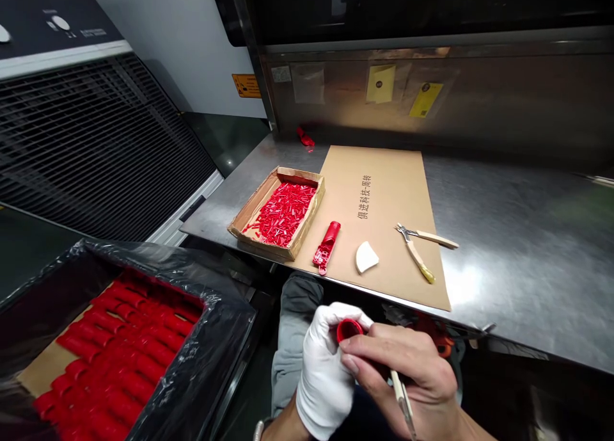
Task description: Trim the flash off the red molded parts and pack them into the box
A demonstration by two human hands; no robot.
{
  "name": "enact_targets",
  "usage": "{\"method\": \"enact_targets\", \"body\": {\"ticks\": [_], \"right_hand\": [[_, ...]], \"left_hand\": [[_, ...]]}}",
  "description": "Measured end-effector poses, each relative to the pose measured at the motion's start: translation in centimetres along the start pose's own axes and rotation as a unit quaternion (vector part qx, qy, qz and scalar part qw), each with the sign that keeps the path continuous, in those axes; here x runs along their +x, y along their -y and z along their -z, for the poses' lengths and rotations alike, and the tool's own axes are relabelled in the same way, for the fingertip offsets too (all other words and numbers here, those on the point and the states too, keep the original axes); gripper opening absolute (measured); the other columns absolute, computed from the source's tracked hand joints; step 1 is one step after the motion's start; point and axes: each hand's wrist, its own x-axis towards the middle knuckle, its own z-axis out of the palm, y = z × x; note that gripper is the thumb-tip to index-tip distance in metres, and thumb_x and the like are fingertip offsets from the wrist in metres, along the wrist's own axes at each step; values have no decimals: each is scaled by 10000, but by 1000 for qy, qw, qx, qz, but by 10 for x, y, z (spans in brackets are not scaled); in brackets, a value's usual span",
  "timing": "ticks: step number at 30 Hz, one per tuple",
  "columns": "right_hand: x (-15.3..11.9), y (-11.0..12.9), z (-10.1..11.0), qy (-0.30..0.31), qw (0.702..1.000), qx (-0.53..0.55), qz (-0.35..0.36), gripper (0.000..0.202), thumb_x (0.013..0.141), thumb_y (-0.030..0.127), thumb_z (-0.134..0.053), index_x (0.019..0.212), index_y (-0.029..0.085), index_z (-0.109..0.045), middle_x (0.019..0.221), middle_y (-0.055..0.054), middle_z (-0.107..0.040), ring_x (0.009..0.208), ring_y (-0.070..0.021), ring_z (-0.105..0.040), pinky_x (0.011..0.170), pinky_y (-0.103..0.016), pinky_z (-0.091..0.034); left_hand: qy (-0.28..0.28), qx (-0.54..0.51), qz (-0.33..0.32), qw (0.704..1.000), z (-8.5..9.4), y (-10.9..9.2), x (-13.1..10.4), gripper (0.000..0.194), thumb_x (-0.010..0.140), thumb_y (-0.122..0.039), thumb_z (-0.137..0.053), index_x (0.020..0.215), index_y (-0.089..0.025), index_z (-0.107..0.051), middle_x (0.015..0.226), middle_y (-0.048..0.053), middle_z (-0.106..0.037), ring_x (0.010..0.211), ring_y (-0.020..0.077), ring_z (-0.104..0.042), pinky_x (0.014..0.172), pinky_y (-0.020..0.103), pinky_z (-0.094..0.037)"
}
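My left hand (pixel 326 370), in a white glove, is closed around a red plastic tube part (pixel 349 329) with its round open end facing up. The bare fingers of my right hand (pixel 407 370) are pinched at that rim. A slim pale-handled tool (pixel 401 396) runs under these fingers; its working end is hidden, so its kind is unclear. On the bench beyond lie another red plastic part (pixel 327 248), a white wedge-shaped block (pixel 366 257) and a pair of nippers (pixel 419 246) with spread handles.
A shallow cardboard box (pixel 307 236) of small red scraps stands on the metal bench (pixel 499 236), beside a flat cardboard sheet (pixel 391 204). At lower left, a black-lined bin (pixel 225 300) holds many red tube parts. A red scrap (pixel 305 137) lies at the back.
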Motion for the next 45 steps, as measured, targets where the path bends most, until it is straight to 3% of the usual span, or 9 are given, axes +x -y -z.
{"method": "enact_targets", "body": {"ticks": [3,7,12,18,27,33,38,41,45], "right_hand": [[0,0,-1,1,1000,1,0,293,849,33,-630,1087,191,-699,685,-26,-622,534,-139,-557,477,-252,-431],[1,-1,-3,-26,999,-25,24,323,851,21,-618,1129,168,-690,686,-34,-632,527,-139,-554,466,-251,-422],[-1,-5,-2,-23,997,-58,45,349,846,1,-619,1159,144,-680,676,-30,-617,529,-130,-544,474,-245,-424],[-5,-12,-3,-8,998,-48,29,356,875,20,-594,1182,181,-673,673,-17,-609,517,-122,-539,465,-236,-418],[-2,-8,0,28,999,-13,-16,136,909,53,-553,879,140,-653,651,-34,-548,535,-134,-492,478,-266,-381],[-12,-19,-8,-11,998,-50,28,401,867,-30,-581,1213,170,-617,776,-56,-629,582,-139,-527,501,-264,-395],[-13,-26,-16,-34,997,-64,22,395,894,-5,-558,1247,168,-592,778,-47,-608,614,-139,-527,534,-255,-416],[-3,-19,-9,11,997,-68,-30,195,944,76,-517,1053,165,-652,715,-19,-581,586,-122,-502,538,-248,-397],[19,-26,21,94,976,-124,-151,222,987,263,-493,828,202,-633,721,17,-610,624,-109,-558,586,-208,-432]], "left_hand": [[-8,-68,40,997,0,0,0,332,895,-500,-518,811,-190,-599,764,88,-647,714,225,-654,660,375,-564],[-3,-121,-10,993,3,1,0,188,873,-384,-616,880,-197,-636,835,56,-673,766,192,-654,723,330,-566],[14,-60,-87,994,12,9,-2,159,884,-223,-611,1036,-249,-648,965,19,-672,888,160,-636,836,274,-521],[14,-30,-87,996,15,16,-3,139,899,-200,-574,1021,-230,-633,947,38,-656,874,175,-634,823,296,-510],[33,5,-78,996,18,14,0,234,826,-106,-613,1018,-240,-621,929,20,-665,834,164,-644,782,282,-526],[-5,63,-118,991,19,14,4,228,828,-107,-600,1014,-238,-624,936,22,-678,843,155,-661,785,269,-543],[-14,138,-111,984,27,28,4,199,843,-161,-614,1027,-234,-624,957,35,-694,858,167,-682,820,291,-551],[3,158,-64,985,29,29,6,212,830,-260,-660,1033,-217,-615,996,64,-696,899,209,-682,837,340,-549],[97,42,129,986,27,16,7,260,878,-408,-620,1031,-208,-555,824,26,-648,683,164,-644,643,292,-534]]}}
